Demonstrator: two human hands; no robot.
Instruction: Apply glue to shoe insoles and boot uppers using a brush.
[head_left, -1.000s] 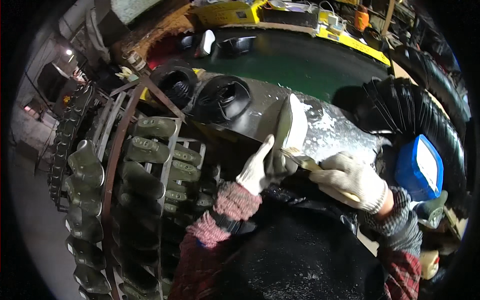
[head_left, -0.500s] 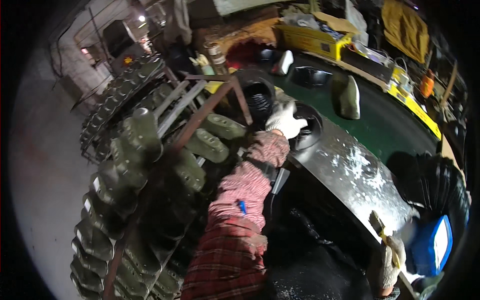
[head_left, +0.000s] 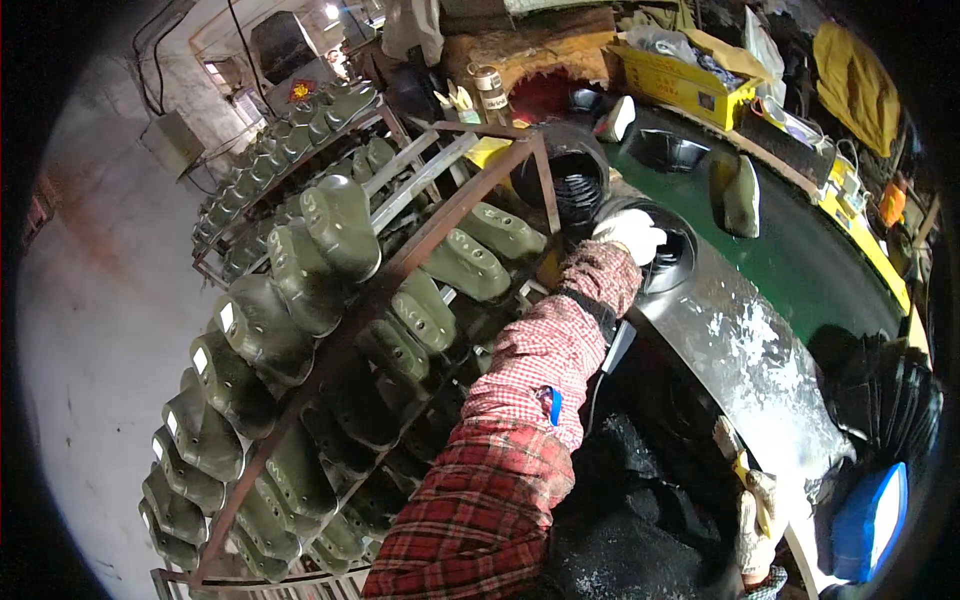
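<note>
My left hand (head_left: 630, 236), in a white glove, reaches over the near rim of a round black bowl (head_left: 686, 262) with dark strips inside. Its fingers curl down into the bowl and are partly hidden, so what they pinch does not show. At the lower right my right hand (head_left: 757, 525), also gloved, is closed around a slim brush-like tool (head_left: 738, 455) with a yellow part and a pale brown tip. Behind the left hand, a second black bowl (head_left: 562, 165) holds coiled black strips. A scuffed metal bench top (head_left: 740, 335) runs between my hands.
To the left, a rusty metal rack (head_left: 400, 262) carries rows of olive-green shoe-shaped pieces (head_left: 262, 330). Beyond the bench, a dark green belt (head_left: 790, 265) bears a pale-edged shoe (head_left: 740, 198). A stack of black sheets (head_left: 885, 400) and a blue container (head_left: 868, 525) stand right.
My left hand has moved from between the two bowls to the nearer bowl's rim, its spread fingers now curled. The view has shifted left. My right hand still holds the tool.
</note>
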